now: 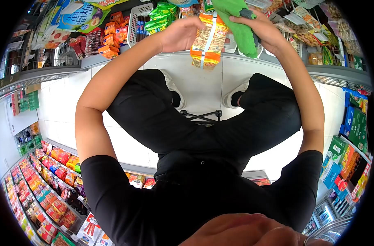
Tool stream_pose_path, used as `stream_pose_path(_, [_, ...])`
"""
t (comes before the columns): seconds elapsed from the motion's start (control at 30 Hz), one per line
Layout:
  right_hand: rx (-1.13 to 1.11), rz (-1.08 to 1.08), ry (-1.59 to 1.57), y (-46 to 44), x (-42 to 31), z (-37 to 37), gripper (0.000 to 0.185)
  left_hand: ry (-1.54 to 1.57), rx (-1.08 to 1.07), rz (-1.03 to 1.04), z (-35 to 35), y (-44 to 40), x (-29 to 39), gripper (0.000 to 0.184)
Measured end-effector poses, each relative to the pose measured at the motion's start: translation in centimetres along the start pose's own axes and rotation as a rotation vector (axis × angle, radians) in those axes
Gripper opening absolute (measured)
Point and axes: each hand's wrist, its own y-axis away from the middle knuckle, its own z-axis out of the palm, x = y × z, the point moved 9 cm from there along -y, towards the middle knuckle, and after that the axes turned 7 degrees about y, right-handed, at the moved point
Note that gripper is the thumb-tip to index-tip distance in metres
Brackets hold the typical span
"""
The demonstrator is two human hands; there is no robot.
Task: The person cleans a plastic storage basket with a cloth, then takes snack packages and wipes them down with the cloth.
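My left hand (pixel 179 35) is wrapped round the side of an orange-and-clear snack pack (pixel 212 36), with fingertips showing at its far side. A pale strip runs down the middle of the pack, and brown sticks or strips show through its clear part. In my right hand (pixel 265 32) is a green cloth (pixel 241 35) with dark grey patches, pinched near its top. The cloth hangs just right of the pack; whether they touch I cannot tell. Both hands are over the front edge of a low shelf.
White baskets (pixel 132 26) on the shelf hold green snack bags (pixel 162 17) and other packets. Orange packets (pixel 110 43) lie to the left. Wire-fronted shelves (pixel 338 76) stand on the right. My knees are spread above the white tiled floor (pixel 203 88), and snack shelves (pixel 51 180) stand behind me.
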Motion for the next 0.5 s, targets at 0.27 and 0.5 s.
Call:
stream_pose_path(0.27, [0.015,-0.253,0.469,-1.0,-0.5,-0.6,0.045,-0.225,0.169,0.029,-1.7,-0.3,-0.8,0.058])
stream_pose_path(0.5, [0.064,-0.616,0.670,3.0,-7.6,2.0,0.042,-0.065,0.207,0.047,-1.0,-0.3,-0.4,0.054])
